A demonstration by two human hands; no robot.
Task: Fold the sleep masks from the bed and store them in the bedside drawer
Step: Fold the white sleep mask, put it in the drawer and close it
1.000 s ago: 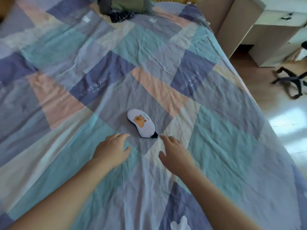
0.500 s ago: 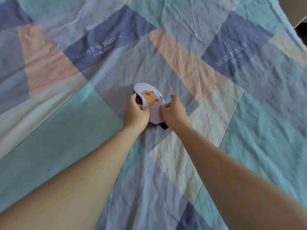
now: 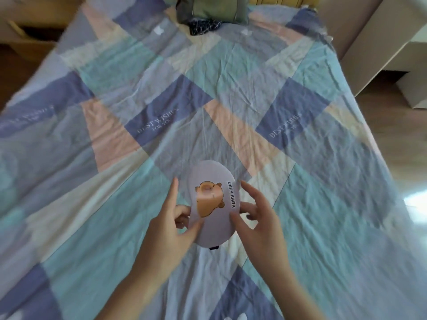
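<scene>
A pale lilac sleep mask with an orange capybara print and the words "CAPY BARA" is held up above the patchwork bedspread, long axis pointing away from me. My left hand pinches its left edge between thumb and fingers, index finger pointing up. Along the mask's right edge, my right hand grips with thumb on the front and fingers behind. A dark strap end pokes out under the mask's near end. The bedside drawer is not clearly in view.
A green pillow and a dark patterned cloth lie at the head of the bed. Pale furniture stands at the right over a wooden floor. Wooden furniture shows at the upper left.
One second ago both hands rested on the bedspread near the lying mask. They closed on it, and now it is lifted off the bed and held nearer the camera.
</scene>
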